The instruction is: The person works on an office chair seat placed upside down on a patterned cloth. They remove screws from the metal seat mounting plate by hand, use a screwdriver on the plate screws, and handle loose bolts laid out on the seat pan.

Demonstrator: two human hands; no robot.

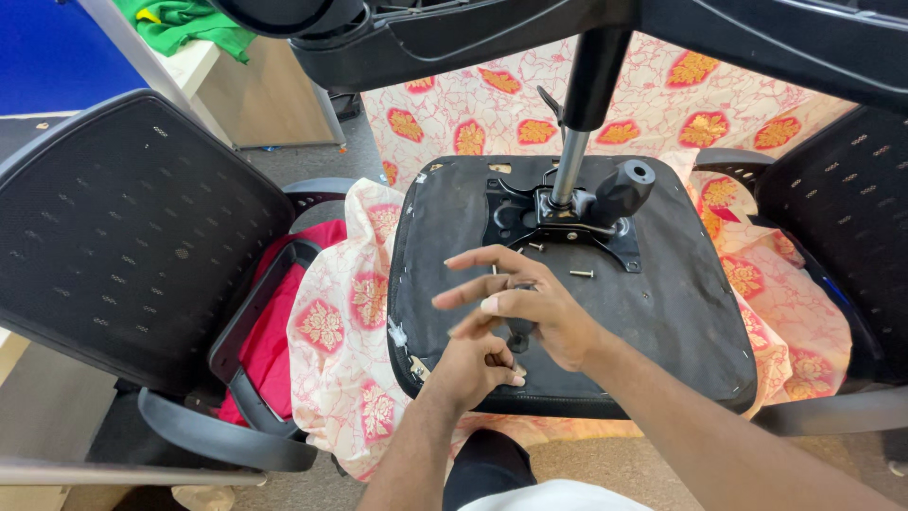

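We see a small black knob-like part [519, 331] held over the near half of an upturned black seat pan [662, 312], which lies underside-up on a cream cloth with red and yellow flower patches [331, 312]. The right hand [534, 308] wraps its thumb and lower fingers about the part while the index and middle fingers stretch out to the left, loose and spread. The left hand [473, 367] sits just below, its fingers curled inward and pinched against the bottom of the same part; what exactly its fingertips press we cannot tell, as the right hand covers it. Beyond the hands, a loose screw [581, 273] rests on the seat pan, near a black metal mounting plate [558, 222] fixed to the pan. From that plate rises a silver and black gas cylinder [579, 123], with a stubby black lever handle [623, 189] just beside its foot. To the left stands a black mesh chair back [123, 237] with a red cloth [274, 331] behind its armrest. Far off at upper left lies a green garment [180, 24].
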